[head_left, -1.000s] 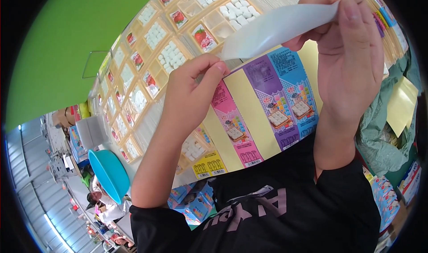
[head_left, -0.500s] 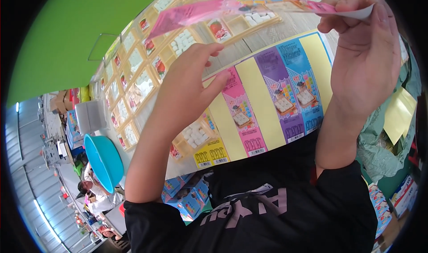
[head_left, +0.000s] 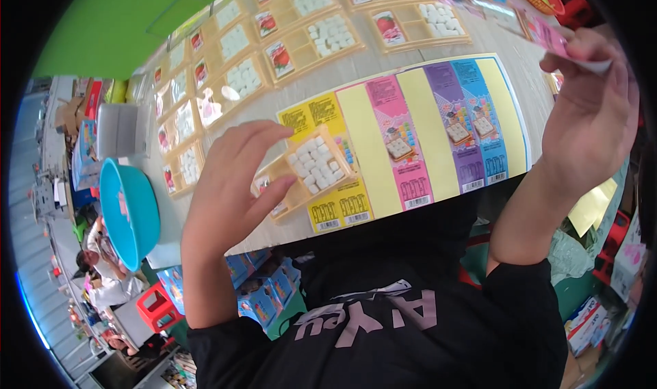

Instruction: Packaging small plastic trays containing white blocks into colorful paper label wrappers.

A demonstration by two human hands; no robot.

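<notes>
A pink printed label strip [head_left: 547, 38] is pinched at one end by my right hand [head_left: 585, 115], raised over the table's right side; its free end curves away to the far left. My left hand [head_left: 233, 183] is open, fingers apart and nothing between them, at the left end of a small tan plastic tray [head_left: 294, 192]. This tray holds white, marshmallow-like pieces [head_left: 318, 164] and a strawberry-printed packet partly hidden by my thumb. It lies over the yellow labels of a label sheet [head_left: 417, 108], where bare yellow backing stripes separate pink, purple and blue labels.
Rows of similar filled trays [head_left: 335, 36] cover the far and left table. A turquoise basin [head_left: 130, 218] is at the left edge, beside a grey box [head_left: 122, 130]. Blue printed boxes [head_left: 263, 300] are below the table. A person [head_left: 102, 259] sits far left.
My right hand has moved right and down with the label strip. My left hand has come left and nearer, beside the small tray. The view has shifted, showing more of the table.
</notes>
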